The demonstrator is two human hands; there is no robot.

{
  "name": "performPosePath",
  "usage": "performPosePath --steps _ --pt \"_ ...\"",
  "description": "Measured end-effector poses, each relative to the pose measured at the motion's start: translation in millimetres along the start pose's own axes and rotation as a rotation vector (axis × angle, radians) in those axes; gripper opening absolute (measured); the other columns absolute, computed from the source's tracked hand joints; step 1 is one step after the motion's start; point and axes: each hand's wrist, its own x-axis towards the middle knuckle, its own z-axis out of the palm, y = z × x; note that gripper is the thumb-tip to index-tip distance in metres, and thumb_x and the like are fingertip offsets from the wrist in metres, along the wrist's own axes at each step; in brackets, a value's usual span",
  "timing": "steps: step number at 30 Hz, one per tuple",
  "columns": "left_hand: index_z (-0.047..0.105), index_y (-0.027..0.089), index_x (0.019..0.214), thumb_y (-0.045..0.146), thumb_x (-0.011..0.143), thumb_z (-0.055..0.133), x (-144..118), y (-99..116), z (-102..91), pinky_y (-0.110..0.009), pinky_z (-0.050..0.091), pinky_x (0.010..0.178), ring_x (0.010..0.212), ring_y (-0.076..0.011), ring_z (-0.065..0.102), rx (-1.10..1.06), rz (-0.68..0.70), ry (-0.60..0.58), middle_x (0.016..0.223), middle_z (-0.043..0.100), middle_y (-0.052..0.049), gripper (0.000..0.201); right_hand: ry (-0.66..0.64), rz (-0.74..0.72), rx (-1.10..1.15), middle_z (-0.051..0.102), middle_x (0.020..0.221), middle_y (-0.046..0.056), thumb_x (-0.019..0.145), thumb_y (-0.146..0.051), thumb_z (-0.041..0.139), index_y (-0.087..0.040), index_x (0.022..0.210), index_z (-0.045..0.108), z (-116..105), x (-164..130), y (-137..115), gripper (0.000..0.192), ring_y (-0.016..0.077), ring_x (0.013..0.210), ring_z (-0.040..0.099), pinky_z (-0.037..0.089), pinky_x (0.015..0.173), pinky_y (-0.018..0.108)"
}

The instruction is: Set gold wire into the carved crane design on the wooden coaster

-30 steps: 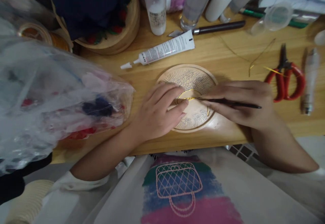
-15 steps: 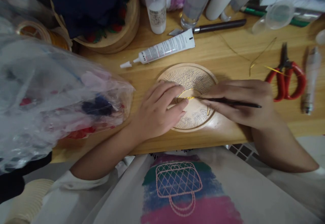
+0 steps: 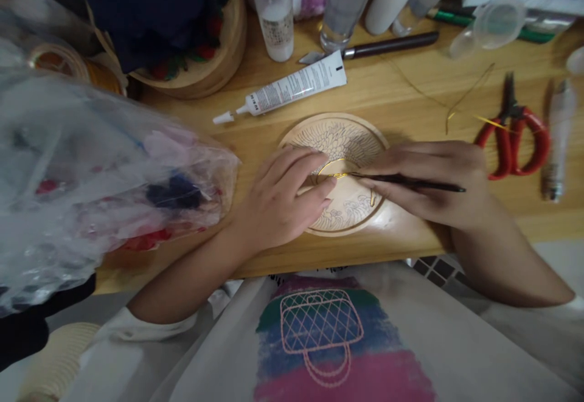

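A round wooden plate (image 3: pixel 340 219) lies on the table, with a feather-like pattern drawn in dark lines at its top and wave-like lines below. My left hand (image 3: pixel 285 198) rests on its left side, fingers stretched and thumb apart from the index finger, beside a curved gold wire (image 3: pixel 340 160). With closed fingertips, my right hand (image 3: pixel 424 177) grips slim dark tweezers (image 3: pixel 410 181), whose tip touches or nearly touches the gold wire at the plate's middle. A short bent piece of gold wire (image 3: pixel 372 198) lies near the right thumb. The fingers hide parts of the plate.
Red-handled pliers (image 3: pixel 511 140) and a clear pen-like tool (image 3: pixel 559 140) lie at right. Behind the plate are a white glue tube (image 3: pixel 296 89), a craft knife (image 3: pixel 392 44), loose wire (image 3: pixel 469 95) and several bottles (image 3: pixel 278 31). A plastic bag (image 3: pixel 114 165) fills the left.
The whole view has shifted slightly. Both hands keep nearly the same pose on the plate, and the tweezers' tip stays at the gold wire.
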Motion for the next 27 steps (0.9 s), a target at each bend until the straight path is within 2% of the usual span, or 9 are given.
performPosePath --steps 6,13,19,27 --pt "0.064 0.018 0.112 0.027 0.089 0.063 -0.2 -1.9 -7.7 -0.048 0.046 0.104 0.115 -0.0256 0.060 0.058 -0.051 0.077 0.120 0.066 -0.011 0.025 0.058 0.049 0.014 0.073 0.078 0.005 0.083 -0.015 0.073 -0.018 0.093 0.070 0.0 0.8 -1.7 0.011 0.0132 0.074 0.070 0.053 0.064 0.024" --pt "0.060 0.019 0.124 0.045 0.091 0.058 0.3 1.9 -1.2 -0.055 0.037 0.111 0.130 -0.0312 0.050 0.034 0.052 -0.113 0.137 0.055 -0.016 0.042 0.047 0.072 -0.012 0.071 0.074 0.001 0.085 -0.019 0.071 -0.021 0.092 0.068 -2.1 -0.4 -1.6 0.008 0.0125 0.070 0.069 0.050 0.060 0.023" --pt "0.058 0.020 0.129 0.047 0.091 0.058 1.6 3.3 -0.7 -0.055 0.035 0.112 0.132 -0.0330 0.047 0.040 0.051 -0.149 0.140 0.052 -0.018 0.046 0.071 0.046 0.008 0.070 0.071 0.003 0.083 -0.017 0.072 -0.018 0.092 0.069 -1.8 -0.3 -1.7 0.010 0.0114 0.062 0.064 0.045 0.054 0.023" --pt "0.056 0.019 0.132 0.048 0.091 0.058 2.2 4.7 -0.3 -0.056 0.034 0.113 0.135 -0.0350 0.043 0.004 0.013 -0.190 0.144 0.048 -0.019 0.050 0.102 0.058 -0.002 0.066 0.067 0.000 0.084 -0.018 0.071 -0.019 0.091 0.068 -2.1 -0.1 -0.8 0.008 0.0094 0.058 0.057 0.045 0.054 0.021"
